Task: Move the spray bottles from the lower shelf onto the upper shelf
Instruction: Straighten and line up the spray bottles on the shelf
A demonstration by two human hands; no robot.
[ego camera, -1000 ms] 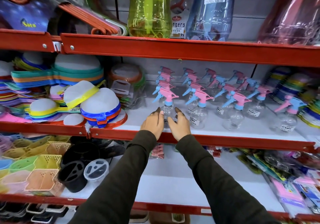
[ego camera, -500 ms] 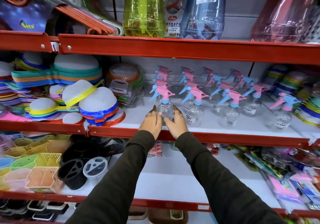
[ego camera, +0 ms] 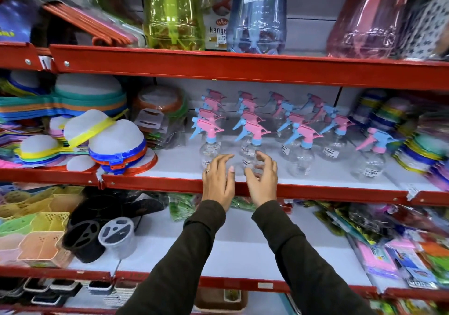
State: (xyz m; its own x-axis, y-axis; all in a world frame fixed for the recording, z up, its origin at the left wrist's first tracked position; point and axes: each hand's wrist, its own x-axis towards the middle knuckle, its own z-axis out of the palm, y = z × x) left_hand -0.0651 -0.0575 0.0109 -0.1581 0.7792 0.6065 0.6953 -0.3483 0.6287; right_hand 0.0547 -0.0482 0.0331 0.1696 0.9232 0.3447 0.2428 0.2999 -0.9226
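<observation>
Several clear spray bottles with pink and blue trigger heads stand in rows on the middle shelf (ego camera: 315,189). The front-left bottle (ego camera: 209,144) and the one beside it (ego camera: 251,145) are closest to me. My left hand (ego camera: 218,181) hovers over the shelf's red front edge, fingers spread, its fingertips in front of the front-left bottle's base. Just right of it, my right hand (ego camera: 263,181) has its fingers apart and curled in front of the second bottle. Neither hand holds anything. The white lower shelf (ego camera: 243,249) lies under my forearms.
Tall green (ego camera: 173,10), blue (ego camera: 257,15) and pink (ego camera: 364,15) bottles stand on the top shelf (ego camera: 218,64). Stacked colourful strainers (ego camera: 116,144) fill the middle shelf's left side, stacked coloured items (ego camera: 420,144) its right. Baskets (ego camera: 36,229) and black cups (ego camera: 85,237) sit lower left, packets (ego camera: 388,254) lower right.
Both hands were cupped around the front-left spray bottle; now they have let go, spread their fingers and drawn back to the shelf's front edge. The bottle stays standing on the shelf.
</observation>
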